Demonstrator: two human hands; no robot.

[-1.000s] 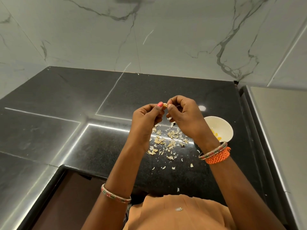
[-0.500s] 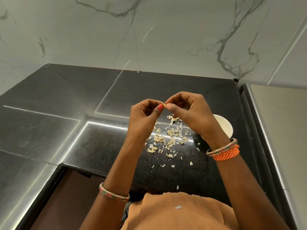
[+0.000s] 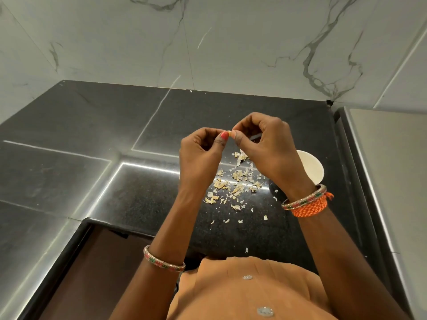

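My left hand [image 3: 198,155] and my right hand [image 3: 265,146] are raised together above the black counter [image 3: 92,139]. Between the fingertips of both hands I pinch a small pale yellowish piece [image 3: 230,133], mostly hidden by the fingers. Under the hands lies a scatter of pale peel scraps [image 3: 235,185] on the counter. A white bowl [image 3: 312,167] stands at the right, partly covered by my right wrist; its contents are hidden now.
A marble-patterned wall [image 3: 208,42] rises behind the counter. A grey steel surface [image 3: 392,169] borders the counter on the right. The counter's front edge steps inward at the lower left [image 3: 85,222]. A dark object [image 3: 275,189] sits just under my right wrist.
Both hands have stayed together pinching the small piece and shifted slightly up. My right wrist now covers more of the white bowl, hiding the yellow pieces seen in it earlier.
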